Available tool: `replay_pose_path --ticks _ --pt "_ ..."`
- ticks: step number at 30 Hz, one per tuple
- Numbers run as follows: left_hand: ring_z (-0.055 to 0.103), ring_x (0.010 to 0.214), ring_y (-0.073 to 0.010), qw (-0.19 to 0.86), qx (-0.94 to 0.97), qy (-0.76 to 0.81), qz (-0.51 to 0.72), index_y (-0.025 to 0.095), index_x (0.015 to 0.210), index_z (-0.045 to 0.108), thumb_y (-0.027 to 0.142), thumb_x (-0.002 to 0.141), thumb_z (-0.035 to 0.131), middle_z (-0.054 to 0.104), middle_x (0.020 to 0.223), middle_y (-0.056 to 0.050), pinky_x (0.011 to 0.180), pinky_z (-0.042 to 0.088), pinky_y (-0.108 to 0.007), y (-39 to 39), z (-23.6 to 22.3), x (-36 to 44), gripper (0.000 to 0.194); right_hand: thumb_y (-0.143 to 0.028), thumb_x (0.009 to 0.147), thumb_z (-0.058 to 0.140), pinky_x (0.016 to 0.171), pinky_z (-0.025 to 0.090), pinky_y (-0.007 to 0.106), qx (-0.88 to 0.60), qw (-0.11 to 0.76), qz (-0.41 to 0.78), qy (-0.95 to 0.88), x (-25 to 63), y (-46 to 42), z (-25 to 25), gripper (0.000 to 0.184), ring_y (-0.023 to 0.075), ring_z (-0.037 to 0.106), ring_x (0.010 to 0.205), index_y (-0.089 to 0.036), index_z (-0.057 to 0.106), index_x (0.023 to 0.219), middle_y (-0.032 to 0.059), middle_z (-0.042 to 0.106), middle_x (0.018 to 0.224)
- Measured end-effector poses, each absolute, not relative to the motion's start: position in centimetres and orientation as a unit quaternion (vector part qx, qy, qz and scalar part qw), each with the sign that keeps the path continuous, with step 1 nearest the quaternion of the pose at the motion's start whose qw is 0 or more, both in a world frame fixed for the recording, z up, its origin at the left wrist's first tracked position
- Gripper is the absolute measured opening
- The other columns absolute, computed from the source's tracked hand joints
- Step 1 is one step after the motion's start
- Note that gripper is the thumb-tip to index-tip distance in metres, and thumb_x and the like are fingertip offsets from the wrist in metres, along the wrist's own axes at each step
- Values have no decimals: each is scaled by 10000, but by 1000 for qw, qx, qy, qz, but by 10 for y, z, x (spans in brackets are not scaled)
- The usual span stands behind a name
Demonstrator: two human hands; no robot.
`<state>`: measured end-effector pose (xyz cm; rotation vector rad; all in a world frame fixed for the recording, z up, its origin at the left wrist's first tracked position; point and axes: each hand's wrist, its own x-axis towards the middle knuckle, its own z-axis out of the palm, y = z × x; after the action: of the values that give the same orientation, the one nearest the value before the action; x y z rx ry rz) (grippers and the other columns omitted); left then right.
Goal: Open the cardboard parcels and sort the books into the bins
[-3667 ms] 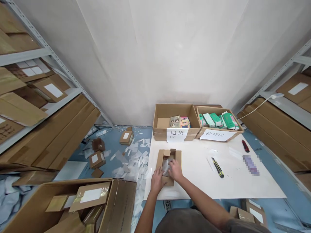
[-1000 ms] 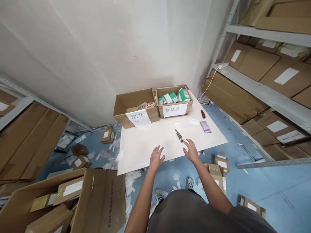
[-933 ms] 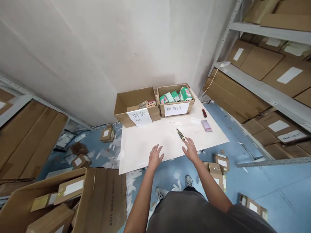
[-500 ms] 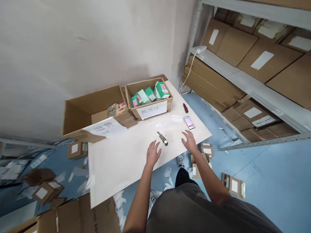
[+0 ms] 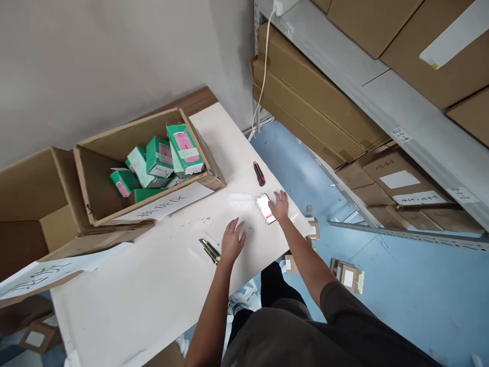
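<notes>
My right hand is at the right edge of a smartphone that lies flat on the white table with its screen lit and partly blurred out. Its fingers are spread, and the thumb seems to touch the phone's side. My left hand hovers over the table with its fingers apart and nothing in them. Just left of that wrist lies a yellow-and-black utility knife, partly hidden by the forearm. A red-and-black utility knife rests beyond the phone.
An open carton with several green-and-pink boxes stands at the back of the table. Another open carton is left of it. Metal shelving holding cardboard boxes rises on the right. Small cartons lie on the blue floor.
The view has turned right and come closer to the table's right end. My right hand has moved to the phone's edge. My left hand has shifted right, away from the yellow-and-black knife.
</notes>
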<state>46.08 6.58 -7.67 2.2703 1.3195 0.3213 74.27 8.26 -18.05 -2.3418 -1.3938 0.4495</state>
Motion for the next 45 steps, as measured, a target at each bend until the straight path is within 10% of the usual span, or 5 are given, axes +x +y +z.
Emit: replay_pose_path --ticks 11,23,45 --pt "497 1395 -313 259 816 508 94 273 1386 574 284 967 565 537 1509 -104 1140 481 -540 71 -92 469 419 -492 917 593 1179 250 614 -828 186 182 -497 744 99 -205 680 411 114 1540 -199 413 1504 176 204 1670" --pt "491 1398 -306 233 802 528 155 262 1352 598 269 972 542 546 1493 -113 1149 465 -526 50 -64 417 385 -420 950 514 1121 407 560 -813 216 152 -519 718 85 -134 610 379 277 1486 -189 430 1508 179 297 1619" --pt "408 1468 -338 59 433 880 184 250 1412 593 323 931 622 461 1591 -113 1152 429 -506 -365 47 -85 488 -318 913 593 1127 431 545 -280 164 194 -926 86 -179 25 637 366 357 1475 -220 473 1531 151 392 1604"
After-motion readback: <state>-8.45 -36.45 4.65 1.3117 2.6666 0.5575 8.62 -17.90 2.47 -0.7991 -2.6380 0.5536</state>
